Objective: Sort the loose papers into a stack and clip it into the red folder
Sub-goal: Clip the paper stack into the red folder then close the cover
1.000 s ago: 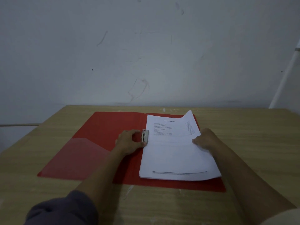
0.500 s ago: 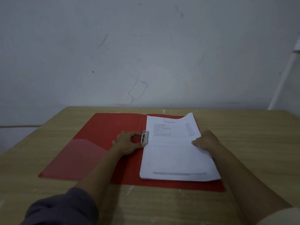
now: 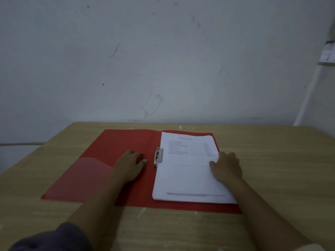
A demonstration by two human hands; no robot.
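In the head view the red folder (image 3: 123, 142) lay open mid-frame on the tabletop (image 3: 281, 160), with the stack of papers (image 3: 188, 178) on its right half, left edge at the metal clip (image 3: 158, 157). The left hand (image 3: 131, 164) rested flat beside the clip, fingers relaxed and empty. The right hand (image 3: 226, 167) pressed the stack's right edge with loose fingers, likely steadying it. The heading print was unreadable.

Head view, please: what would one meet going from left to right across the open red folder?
Clear pocket → left hand → metal clip → paper stack → right hand.
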